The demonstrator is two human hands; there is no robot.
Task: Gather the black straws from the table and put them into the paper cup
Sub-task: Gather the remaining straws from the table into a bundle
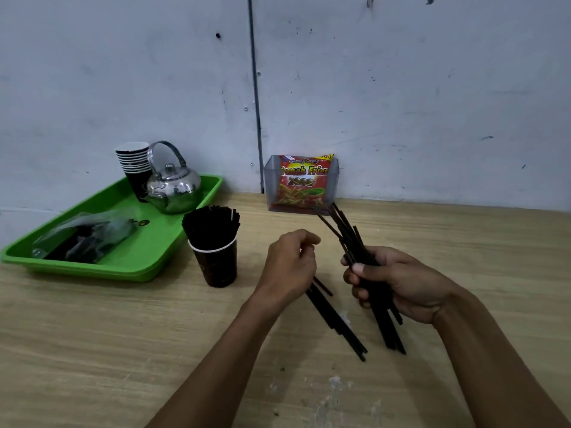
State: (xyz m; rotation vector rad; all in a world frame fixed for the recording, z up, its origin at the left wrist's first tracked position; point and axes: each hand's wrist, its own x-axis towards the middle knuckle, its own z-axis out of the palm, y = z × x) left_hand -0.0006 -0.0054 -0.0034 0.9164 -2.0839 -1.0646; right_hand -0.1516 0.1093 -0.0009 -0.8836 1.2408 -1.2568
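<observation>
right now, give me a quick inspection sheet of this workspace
surface: light wooden table, pale scuffs near the front edge
job's things: paper cup upright, already packed with black straws; bundle of straws in the right hand; loose straws lying on the table under the left hand
clutter: green tray holding a metal kettle, stacked cups and a plastic bag; snack packet in a clear holder
grippers: right hand grips the bundle; left hand curled above the loose straws, grip unclear
cables: a dark cable running down the wall
surroundings: scuffed pale wall
</observation>
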